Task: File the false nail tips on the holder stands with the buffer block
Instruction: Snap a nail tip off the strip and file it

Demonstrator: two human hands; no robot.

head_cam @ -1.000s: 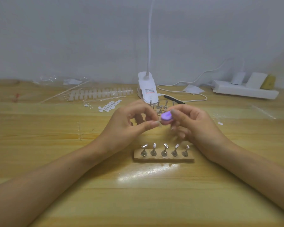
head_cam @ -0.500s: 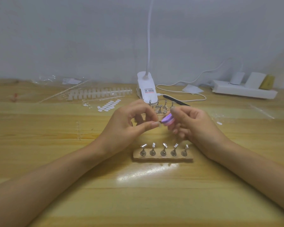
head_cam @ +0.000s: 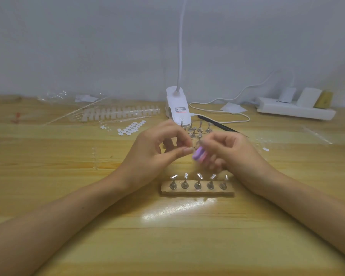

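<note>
- Wooden table [head_cam: 68, 196] carries everything.
- Left hand [head_cam: 155, 154]: thumb and forefinger pinched together; whether they hold anything, I cannot tell.
- Right hand [head_cam: 235, 154] grips the buffer block.
- Wooden base [head_cam: 197, 191] with five holder stands [head_cam: 198, 181] lies near the hands.
- Purple-pink buffer block [head_cam: 198, 154], blurred, is beside the left thumb tip.

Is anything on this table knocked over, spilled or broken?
Nothing looks broken or spilled. The five metal stands on the wooden base stand upright in a row. The only untidiness: small white ovals and clear plastic scraps lie loose on the table.
</note>
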